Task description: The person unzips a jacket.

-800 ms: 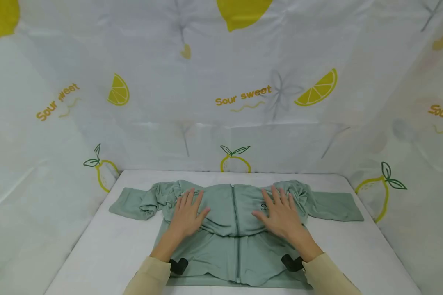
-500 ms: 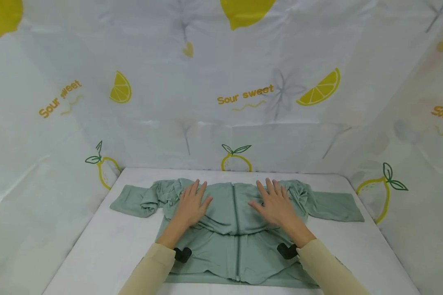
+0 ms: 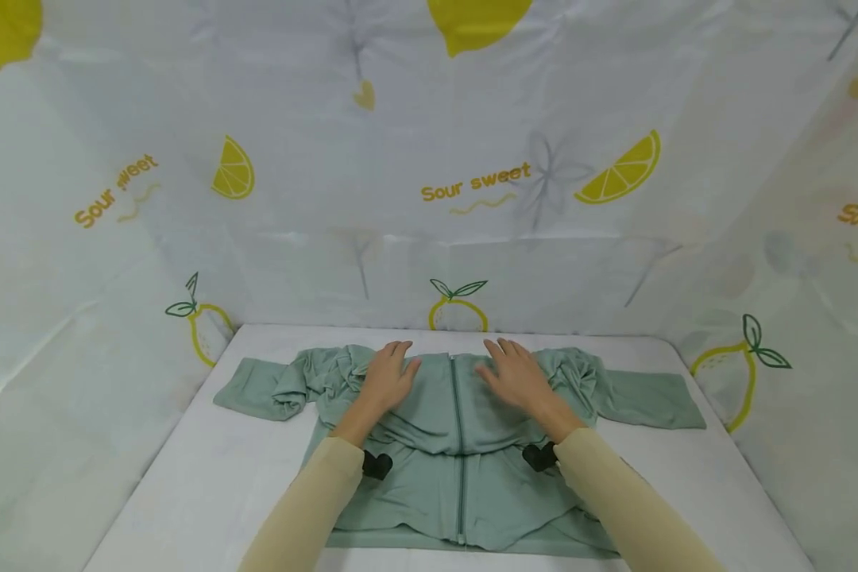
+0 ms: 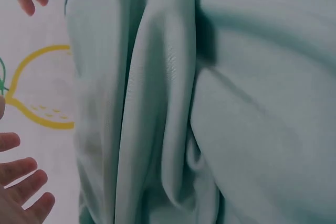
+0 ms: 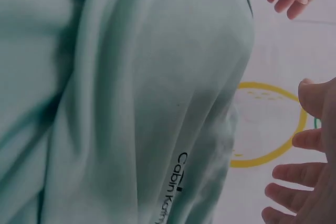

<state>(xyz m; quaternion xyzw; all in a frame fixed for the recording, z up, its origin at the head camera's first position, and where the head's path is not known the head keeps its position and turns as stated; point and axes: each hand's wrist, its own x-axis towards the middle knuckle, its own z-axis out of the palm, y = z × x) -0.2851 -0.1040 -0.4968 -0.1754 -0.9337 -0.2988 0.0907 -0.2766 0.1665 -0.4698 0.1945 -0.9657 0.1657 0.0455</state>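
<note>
Across the middle of the counter (image 3: 179, 485), laid out but creased: a pale green zip-front top (image 3: 422, 413), longest from sleeve to sleeve, roughly parallel with the far edge, with its zip (image 3: 460, 433) at right angles to that and its hem toward the near edge. Toward the left edge, a bunched sleeve (image 3: 253, 389); toward the right edge, a flatter sleeve (image 3: 651, 401). Above the upper part, evenly either side of the zip, left grip (image 3: 384, 381) and right grip (image 3: 518, 381), with no plain difference in nearness; both empty, fingers apart and relaxed, directed toward the far edge. Cannot tell whether touching the fabric. Beyond the far edge, a lemon-printed backdrop (image 3: 429, 262).
</note>
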